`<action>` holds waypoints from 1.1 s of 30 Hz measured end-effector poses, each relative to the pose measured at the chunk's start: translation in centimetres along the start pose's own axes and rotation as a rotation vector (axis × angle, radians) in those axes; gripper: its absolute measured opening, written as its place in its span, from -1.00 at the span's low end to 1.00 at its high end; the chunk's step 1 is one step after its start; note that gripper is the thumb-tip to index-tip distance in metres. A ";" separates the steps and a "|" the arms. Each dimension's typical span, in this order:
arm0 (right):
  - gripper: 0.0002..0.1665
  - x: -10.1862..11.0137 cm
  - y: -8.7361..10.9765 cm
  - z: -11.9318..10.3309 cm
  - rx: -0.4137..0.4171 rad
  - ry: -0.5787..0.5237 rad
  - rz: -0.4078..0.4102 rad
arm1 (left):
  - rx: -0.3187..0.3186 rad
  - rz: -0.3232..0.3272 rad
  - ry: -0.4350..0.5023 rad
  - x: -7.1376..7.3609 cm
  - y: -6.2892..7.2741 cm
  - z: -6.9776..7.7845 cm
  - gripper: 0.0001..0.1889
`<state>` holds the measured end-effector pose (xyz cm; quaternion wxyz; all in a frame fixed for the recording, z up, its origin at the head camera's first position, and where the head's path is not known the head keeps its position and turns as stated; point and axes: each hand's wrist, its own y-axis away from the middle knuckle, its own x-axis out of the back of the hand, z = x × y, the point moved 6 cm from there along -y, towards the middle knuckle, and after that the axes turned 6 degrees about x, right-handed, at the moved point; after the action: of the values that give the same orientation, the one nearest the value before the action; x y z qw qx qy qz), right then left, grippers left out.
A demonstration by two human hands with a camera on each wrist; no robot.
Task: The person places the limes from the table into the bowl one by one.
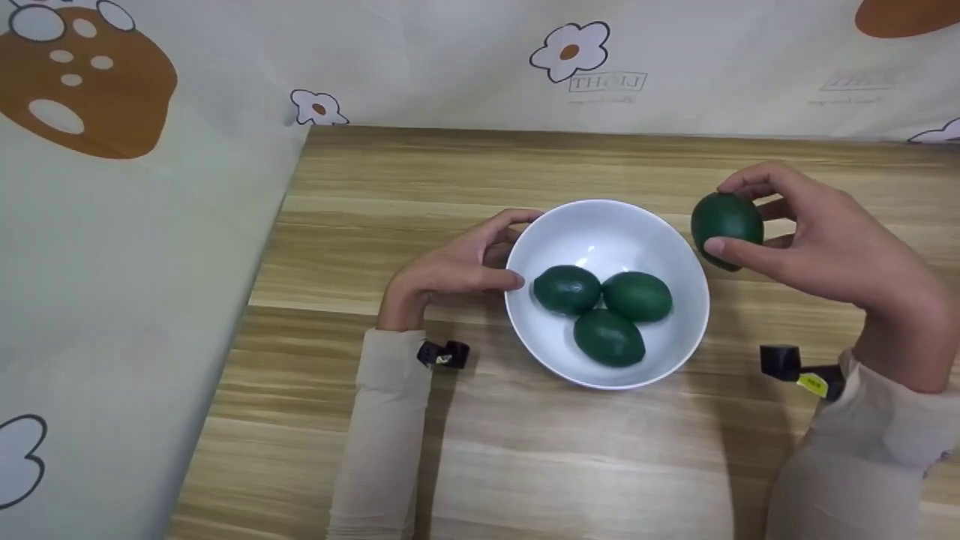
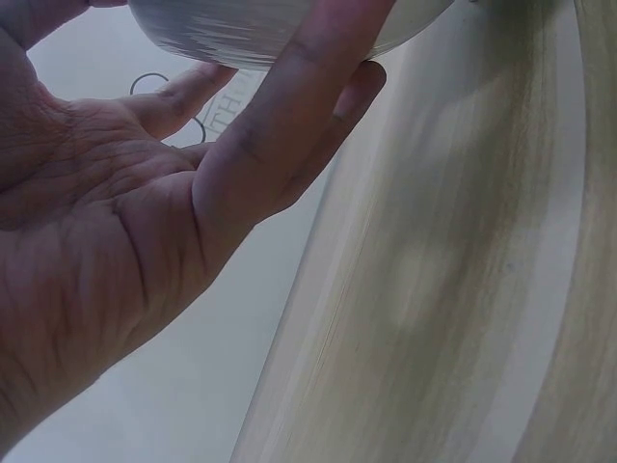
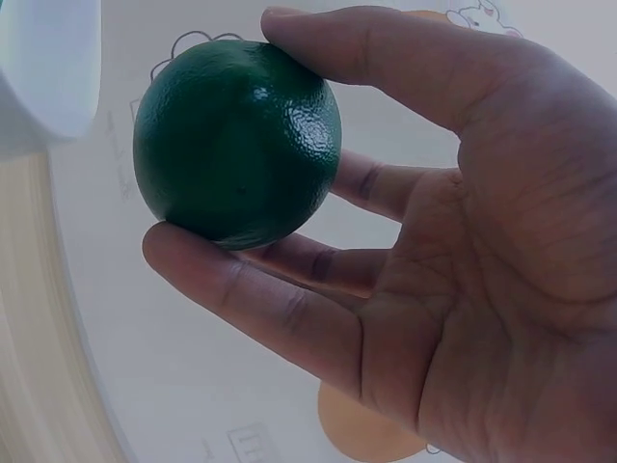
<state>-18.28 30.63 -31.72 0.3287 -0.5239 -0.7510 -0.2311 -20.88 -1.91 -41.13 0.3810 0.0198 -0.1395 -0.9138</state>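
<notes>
A white bowl (image 1: 607,225) on the wooden table contains three dark green limes (image 1: 609,337), bunched together in its lower half. At its left side my left hand (image 1: 469,266) grips it, thumb at the rim and fingers round the outer wall. The left wrist view shows the bowl's underside (image 2: 222,34) above the palm. To the right of the bowl, my right hand (image 1: 817,232) pinches another lime (image 1: 726,221) between thumb and fingertips. Close up in the right wrist view, this lime (image 3: 236,145) has a shiny, finely pitted skin, and its far side is hidden.
The wood-grain table (image 1: 337,240) ends at the left and back against a pale cloth (image 1: 427,67) printed with flowers and brown mushroom shapes. Small black wrist cameras, left (image 1: 444,354) and right (image 1: 802,371), sit by the sleeve cuffs.
</notes>
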 end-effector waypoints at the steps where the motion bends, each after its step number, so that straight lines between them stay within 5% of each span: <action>1: -0.30 -0.1 -0.1 -0.1 0.000 -0.002 -0.003 | 0.000 0.001 -0.003 0.0 0.0 0.0 -0.10; 33: -0.29 -1.4 -1.3 -0.6 0.016 -0.046 -0.029 | 0.003 -0.004 -0.026 0.0 0.0 -0.1 -0.10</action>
<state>-18.98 28.83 -32.34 0.3120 -0.5155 -0.7677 -0.2180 -20.91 -1.96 -41.26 0.3776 0.0089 -0.1457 -0.9144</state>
